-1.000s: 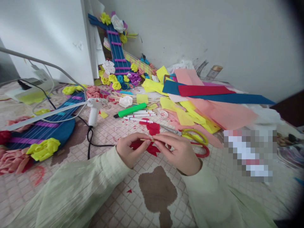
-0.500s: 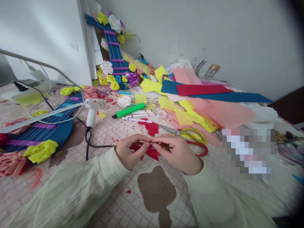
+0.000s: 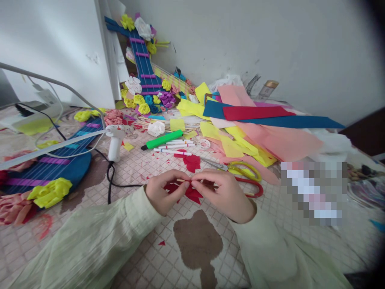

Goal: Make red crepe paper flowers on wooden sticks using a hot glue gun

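My left hand (image 3: 165,192) and my right hand (image 3: 226,195) meet fingertip to fingertip over the table. Between them they pinch a thin wooden stick (image 3: 181,180), which shows at the left thumb and again behind the right fingers. A bit of red crepe paper is at the pinched spot, mostly covered by the fingertips. Under the hands lie red paper petals (image 3: 192,194), and another red petal piece (image 3: 191,163) is just beyond. Behind my right hand lie scissors (image 3: 245,170) with yellow handles and a red handle loop (image 3: 251,186).
A white glue gun (image 3: 114,142) stands left, its black cord on the table. Beyond are a green marker (image 3: 164,139), several thin white pens (image 3: 173,151) and a tape roll (image 3: 204,143). Crepe strips (image 3: 270,120) pile up right. Blue paper guitars with flowers (image 3: 147,68) are at the back and left.
The fingertips have shifted slightly on the stick, and a bit of red paper now shows at the pinch. Otherwise the hands stay in place; the view has drifted slightly.
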The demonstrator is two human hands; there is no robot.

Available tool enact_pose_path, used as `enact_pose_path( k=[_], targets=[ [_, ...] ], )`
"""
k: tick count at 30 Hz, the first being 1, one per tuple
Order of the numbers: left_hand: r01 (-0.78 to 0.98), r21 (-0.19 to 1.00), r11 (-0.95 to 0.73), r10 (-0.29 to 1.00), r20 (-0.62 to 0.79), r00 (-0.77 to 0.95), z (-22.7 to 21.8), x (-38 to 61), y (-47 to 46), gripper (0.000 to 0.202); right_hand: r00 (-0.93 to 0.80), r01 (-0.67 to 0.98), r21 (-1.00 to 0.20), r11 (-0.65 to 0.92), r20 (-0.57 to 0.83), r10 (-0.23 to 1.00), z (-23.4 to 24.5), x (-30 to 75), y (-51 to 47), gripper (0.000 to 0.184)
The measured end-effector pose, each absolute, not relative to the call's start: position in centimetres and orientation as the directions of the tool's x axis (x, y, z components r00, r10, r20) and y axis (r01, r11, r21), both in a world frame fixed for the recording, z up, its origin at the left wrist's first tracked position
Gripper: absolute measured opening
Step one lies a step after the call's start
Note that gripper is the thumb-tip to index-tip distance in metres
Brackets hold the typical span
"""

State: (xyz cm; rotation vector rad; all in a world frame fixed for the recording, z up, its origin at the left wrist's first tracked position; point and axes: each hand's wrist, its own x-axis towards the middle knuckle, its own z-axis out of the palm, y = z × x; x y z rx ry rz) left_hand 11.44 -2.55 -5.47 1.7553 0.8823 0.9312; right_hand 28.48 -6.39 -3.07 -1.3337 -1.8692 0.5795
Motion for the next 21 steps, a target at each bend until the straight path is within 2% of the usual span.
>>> enact_pose_path(
  k=[4, 11, 16, 21],
  targets=[
    [0.191, 0.932, -0.309, 0.877, 0.202, 0.436, -5.28, 11.41, -2.61, 0.012, -0.156, 0.592, -0.728, 0.345, 0.316, 0.936, -3.15, 28.42, -6.40, 0.011],
    [0.260, 0.851, -0.456, 0.844, 0.321, 0.429, -5.11, 11.48, -2.86, 0.011, -0.168, 0.606, -0.711, 0.357, 0.325, 0.931, -3.27, 28.18, -6.32, 0.010],
    [0.277, 0.846, -0.456, 0.845, 0.313, 0.433, -5.25, 11.47, -2.89, 0.012, -0.112, 0.627, -0.703, 0.334, 0.344, 0.932, -3.51, 27.70, -6.51, 0.008],
    [0.294, 0.842, -0.453, 0.847, 0.304, 0.436, -5.25, 11.43, -2.88, 0.012, -0.139, 0.596, -0.734, 0.325, 0.304, 0.943, -3.22, 28.00, -6.54, 0.009]
  ],
)
